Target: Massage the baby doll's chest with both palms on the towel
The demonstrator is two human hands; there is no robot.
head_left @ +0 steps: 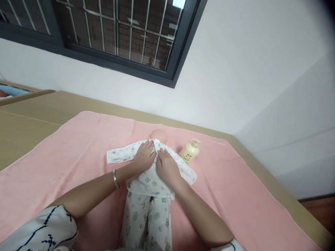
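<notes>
A doll in a white patterned shirt [149, 179] and matching trousers [157, 212] lies on a pink blanket [86, 150], its smooth round head [158, 135] at the far end. My left hand [144, 156] rests on the chest, fingertips closed on the cloth just below the collar. Beside it my right hand [167, 167] has its fingers bent onto the shirt's front edge. Both hands nearly touch at the middle. The sleeves stretch out to either side. My fingers cover part of the shirt front.
A pale yellow pump bottle [190, 151] lies tilted on the blanket, right of the doll and beside the right-hand sleeve. The blanket covers a wooden surface [28, 122] against a white wall [214, 87]. A dark-framed window [172, 75] with bars is above.
</notes>
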